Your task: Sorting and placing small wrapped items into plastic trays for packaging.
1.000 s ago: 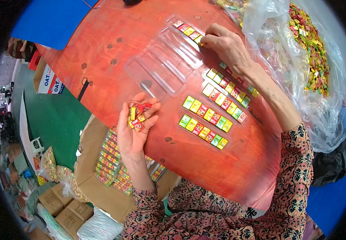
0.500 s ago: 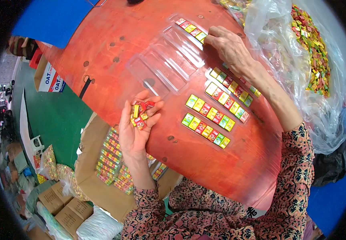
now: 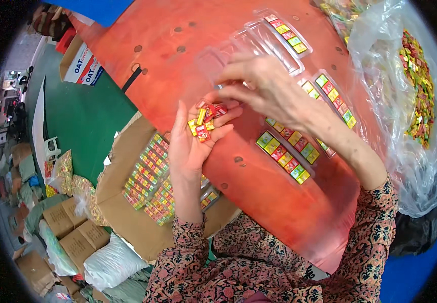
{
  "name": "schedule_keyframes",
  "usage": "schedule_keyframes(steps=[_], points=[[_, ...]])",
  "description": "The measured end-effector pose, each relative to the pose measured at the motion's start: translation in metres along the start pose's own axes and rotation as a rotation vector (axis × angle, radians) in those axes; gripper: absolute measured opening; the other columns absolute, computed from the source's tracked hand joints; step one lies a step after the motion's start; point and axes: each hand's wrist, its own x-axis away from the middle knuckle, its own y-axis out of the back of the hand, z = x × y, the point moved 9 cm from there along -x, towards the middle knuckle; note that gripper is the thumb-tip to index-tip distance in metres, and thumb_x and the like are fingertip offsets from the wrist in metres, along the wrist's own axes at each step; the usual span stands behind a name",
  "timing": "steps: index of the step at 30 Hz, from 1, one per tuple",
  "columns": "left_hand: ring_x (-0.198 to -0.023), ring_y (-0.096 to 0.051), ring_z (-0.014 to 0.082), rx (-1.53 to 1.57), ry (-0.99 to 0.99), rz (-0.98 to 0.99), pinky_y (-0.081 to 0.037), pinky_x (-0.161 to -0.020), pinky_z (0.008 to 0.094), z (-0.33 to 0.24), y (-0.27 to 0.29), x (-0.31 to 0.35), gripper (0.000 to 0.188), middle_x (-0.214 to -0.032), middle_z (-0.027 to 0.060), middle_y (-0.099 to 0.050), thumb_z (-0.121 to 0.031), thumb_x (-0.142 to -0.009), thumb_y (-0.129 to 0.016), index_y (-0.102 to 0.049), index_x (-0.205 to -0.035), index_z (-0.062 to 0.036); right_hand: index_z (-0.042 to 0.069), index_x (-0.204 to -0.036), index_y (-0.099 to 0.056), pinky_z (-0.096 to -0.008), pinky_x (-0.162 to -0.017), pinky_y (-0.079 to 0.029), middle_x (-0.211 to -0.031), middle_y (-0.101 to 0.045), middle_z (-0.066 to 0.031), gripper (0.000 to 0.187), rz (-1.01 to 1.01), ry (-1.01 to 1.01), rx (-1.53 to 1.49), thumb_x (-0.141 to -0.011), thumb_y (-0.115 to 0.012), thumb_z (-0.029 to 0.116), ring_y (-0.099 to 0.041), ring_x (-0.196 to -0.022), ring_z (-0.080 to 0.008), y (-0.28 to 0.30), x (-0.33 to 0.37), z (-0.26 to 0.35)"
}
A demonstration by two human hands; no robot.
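Note:
Several small red and yellow wrapped candies (image 3: 202, 132) rest in the cupped palm of my left hand (image 3: 188, 151), held over the table's left edge. Just above those fingers is my right hand (image 3: 274, 88), blurred by motion; whether its fingertips pinch anything cannot be made out. Beyond it, a clear plastic tray (image 3: 251, 36) has long slots, and its far right slot holds a short row of candies (image 3: 285, 33). Filled strips of candies (image 3: 283, 157) lie to the right, partly covered by my right hand and forearm.
The red table (image 3: 178, 76) bears everything. At the right stands a large clear bag (image 3: 380, 101) of loose candies. Below the table's left edge, an open cardboard box (image 3: 120, 149) holds packed candy trays (image 3: 150, 169). Cartons (image 3: 82, 242) and sacks sit on the floor at left.
My right hand has come from the tray's far slot back toward my left hand. The view has shifted, so the table sits differently. The left hand still holds its candies.

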Motion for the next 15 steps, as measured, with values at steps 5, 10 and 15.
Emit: schedule_keyframes(steps=[5,10,15], points=[[-0.100,-0.054,0.0324,0.096,-0.046,0.064,-0.052,-0.077,0.0459,-0.004,0.002,0.002,0.050,-0.110,0.0183,-0.053,-0.040,-0.094,-0.027,-0.045,-0.113,0.0020,-0.001,-0.074,-0.057,-0.0403,-0.064,-0.043,-0.074,-0.052,-0.0147,0.012,0.067,0.082,-0.019,-0.065,-0.063,0.006,-0.052,-0.075,-0.0326,-0.034,-0.003,0.017],[-0.091,-0.059,0.0247,0.068,-0.033,0.030,-0.054,-0.071,0.0428,-0.005,0.011,0.001,0.045,-0.104,0.0130,-0.057,-0.039,-0.094,-0.028,-0.049,-0.109,-0.0021,0.001,-0.074,-0.059,-0.0393,-0.064,-0.041,-0.077,-0.052,-0.0142,0.018,0.079,0.051,-0.006,-0.059,-0.068,0.007,-0.050,-0.077,-0.0315,-0.041,-0.003,0.015],[-0.088,-0.060,0.0227,-0.001,-0.029,-0.039,-0.054,-0.071,0.0408,-0.003,0.016,0.000,0.044,-0.101,0.0117,-0.058,-0.039,-0.094,-0.030,-0.049,-0.111,-0.0031,0.005,-0.073,-0.061,-0.0382,-0.066,-0.042,-0.076,-0.052,-0.0119,0.017,0.131,0.081,0.103,-0.060,-0.067,0.014,-0.050,-0.077,-0.0289,-0.049,-0.006,0.018]])
